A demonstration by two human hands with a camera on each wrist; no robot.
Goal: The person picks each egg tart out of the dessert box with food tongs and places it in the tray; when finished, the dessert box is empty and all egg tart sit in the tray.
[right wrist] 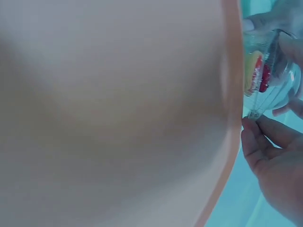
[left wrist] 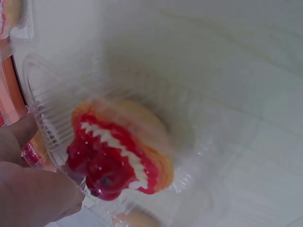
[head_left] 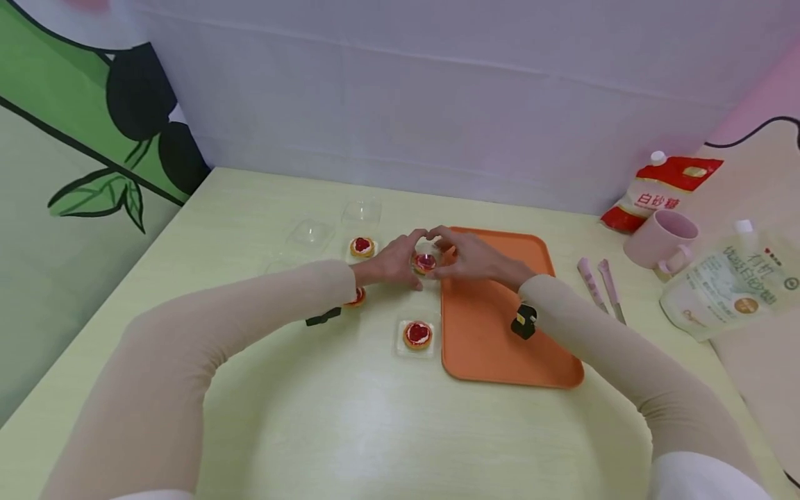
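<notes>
Both hands are at a clear plastic cake box (right wrist: 279, 90) with a fruit tart (head_left: 425, 262) inside, beside the left edge of an orange tray (head_left: 500, 361). My left hand (head_left: 395, 260) pinches the box from the left, while my right hand (head_left: 470, 255) grips it from the right. The box has a domed lid, its edge held between fingertips in the right wrist view. Whether the lid is fully closed, I cannot tell. Close to the left wrist camera, another red-topped tart (left wrist: 118, 151) sits on a clear plastic base, near the left fingers (left wrist: 35, 189).
Another tart (head_left: 362, 246) sits behind my left wrist, and one (head_left: 417, 335) lies nearer. Clear plastic lids (head_left: 310, 234) rest at the back left. At right are two pink-handled utensils (head_left: 589, 278), a pink mug (head_left: 656, 239), a red-and-white sugar bag (head_left: 653, 194) and a white pouch (head_left: 725, 285).
</notes>
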